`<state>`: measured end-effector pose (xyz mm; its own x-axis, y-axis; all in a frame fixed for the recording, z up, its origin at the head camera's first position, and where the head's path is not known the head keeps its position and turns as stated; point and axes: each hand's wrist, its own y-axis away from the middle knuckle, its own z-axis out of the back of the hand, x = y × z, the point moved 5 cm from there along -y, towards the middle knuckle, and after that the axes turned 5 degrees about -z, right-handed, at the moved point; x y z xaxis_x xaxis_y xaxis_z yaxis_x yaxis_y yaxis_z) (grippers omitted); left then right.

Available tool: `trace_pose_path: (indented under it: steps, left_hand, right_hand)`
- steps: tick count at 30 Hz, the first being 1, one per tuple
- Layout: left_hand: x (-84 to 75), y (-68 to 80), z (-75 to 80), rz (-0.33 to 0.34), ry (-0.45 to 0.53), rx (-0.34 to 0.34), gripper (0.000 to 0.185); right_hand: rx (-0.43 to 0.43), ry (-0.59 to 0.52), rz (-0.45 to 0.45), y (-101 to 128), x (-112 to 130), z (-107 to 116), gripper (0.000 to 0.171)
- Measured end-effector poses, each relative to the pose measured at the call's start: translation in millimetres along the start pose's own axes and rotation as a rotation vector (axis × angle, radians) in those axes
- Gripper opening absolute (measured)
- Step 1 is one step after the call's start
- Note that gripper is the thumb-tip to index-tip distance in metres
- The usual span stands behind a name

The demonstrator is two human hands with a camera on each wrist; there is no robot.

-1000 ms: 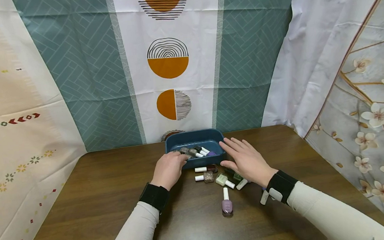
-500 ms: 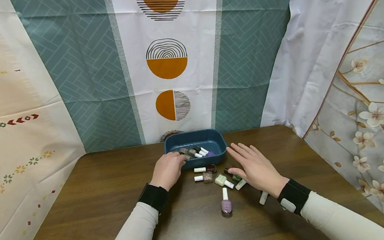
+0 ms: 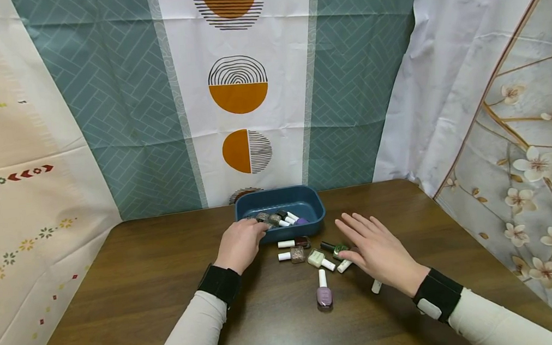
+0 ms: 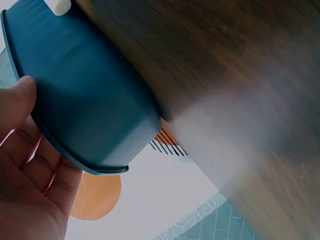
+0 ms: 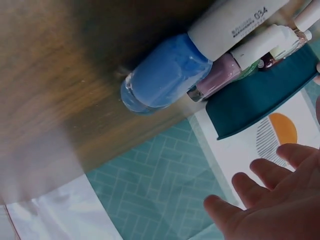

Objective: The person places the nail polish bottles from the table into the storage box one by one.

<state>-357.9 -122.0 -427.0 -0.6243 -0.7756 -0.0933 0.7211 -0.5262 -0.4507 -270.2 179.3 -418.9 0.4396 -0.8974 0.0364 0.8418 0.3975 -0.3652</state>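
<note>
The fingers (image 3: 256, 227) of the left hand (image 3: 238, 245) curl over the near left rim of the dark blue plastic tray (image 3: 308, 198), just above the middle of the head frame; the left wrist view shows the thumb (image 4: 15, 102) pressed against the tray's outer wall (image 4: 85, 95), so the hand grips the rim. Inside the tray lie several nail polish bottles (image 3: 280, 218) with white and dark caps. The right hand (image 3: 380, 252) hovers right of centre, its fingers (image 3: 354, 226) straight and spread apart, holding nothing; whether it touches the worktop (image 3: 143, 283) cannot be told. Below the tray, more bottles lie loose on the dark wood: a dark red one (image 3: 296, 242), a glittery brown one (image 3: 293, 256), a pale green one (image 3: 320, 259), a dark green one (image 3: 334, 248) and a mauve one (image 3: 324, 292) lowest. The right wrist view shows a blue bottle (image 5: 167, 72) with a white cap lying close under that wrist.
</note>
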Motion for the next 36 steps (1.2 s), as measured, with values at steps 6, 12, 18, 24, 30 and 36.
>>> trace_pose_path:
  steps: [6, 12, 18, 24, 30, 36]
  left_hand:
    - [-0.2, 0.0, 0.3, -0.007, -0.001, -0.005, 0.016]
    - [0.3, 0.0, 0.9, -0.004, 0.003, -0.004, 0.016]
    - [0.7, -0.3, 0.2, 0.010, 0.003, 0.008, 0.017]
    - [0.1, 0.5, 0.2, 0.000, 0.011, 0.000, 0.017]
    - [-0.3, 0.5, 1.1, -0.014, 0.019, -0.010, 0.017]
    - [-1.4, 0.3, 3.0, -0.008, 0.024, -0.009, 0.017]
  right_hand:
    - [0.018, 0.015, -0.015, 12.3, -2.1, 2.0, 0.078]
    - [0.026, 0.017, -0.035, 25.2, -4.2, 4.0, 0.080]
    - [0.038, 0.031, -0.045, 37.1, -6.9, 3.9, 0.079]
    - [0.042, 0.039, -0.053, 45.4, -9.8, 2.5, 0.081]
    - [0.059, 0.047, -0.066, 51.8, -13.2, 0.0, 0.084]
    - [0.069, 0.044, -0.073, 55.5, -14.8, -1.2, 0.086]
